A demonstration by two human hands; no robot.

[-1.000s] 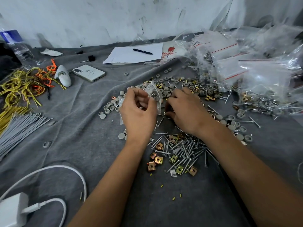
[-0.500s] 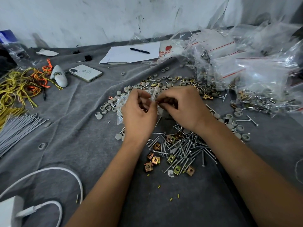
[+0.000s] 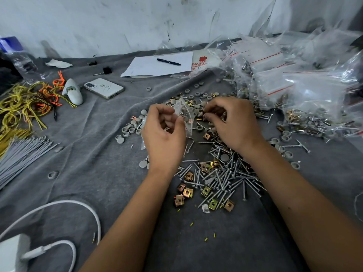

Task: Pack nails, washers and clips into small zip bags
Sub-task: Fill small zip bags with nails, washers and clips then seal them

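Note:
My left hand (image 3: 164, 137) pinches a small clear zip bag (image 3: 185, 114) and holds it up over the grey cloth. To its right my right hand (image 3: 233, 122) has curled fingers pinching small parts just beside the bag's mouth; what exactly it holds is hidden. Below the hands lies a heap of silver nails (image 3: 224, 177) mixed with brass-coloured clips (image 3: 186, 193). Grey round washers (image 3: 130, 129) are scattered to the left of and behind the hands.
A pile of filled zip bags (image 3: 294, 85) fills the back right. A phone (image 3: 104, 88), paper with a pen (image 3: 169, 61), yellow and orange ties (image 3: 25, 103), grey cable ties (image 3: 21, 156) and a white charger cable (image 3: 78, 209) lie to the left.
My right hand moved from the nail heap up to the bag's mouth, then slightly right. The left hand kept holding the bag, lifting it a little.

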